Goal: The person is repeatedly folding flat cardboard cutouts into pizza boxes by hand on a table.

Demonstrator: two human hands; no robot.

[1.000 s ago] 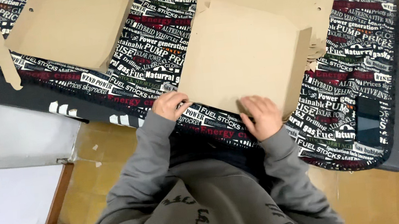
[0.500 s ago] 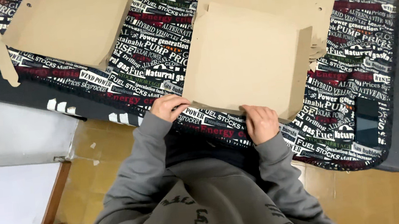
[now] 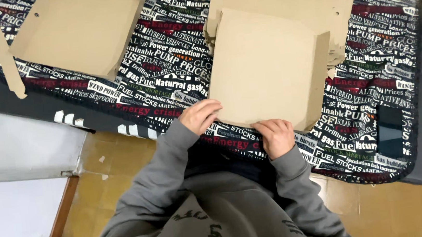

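Your fingertips hid under the folded box (image 3: 268,68). Your left hand (image 3: 199,116) and right hand (image 3: 277,136) pinched its near edge, which had slid closer together since before.

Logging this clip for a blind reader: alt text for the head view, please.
Both hands, left hand and right hand, press the near edge of a flat cardboard box on a word-printed cloth; another cardboard box lies left.
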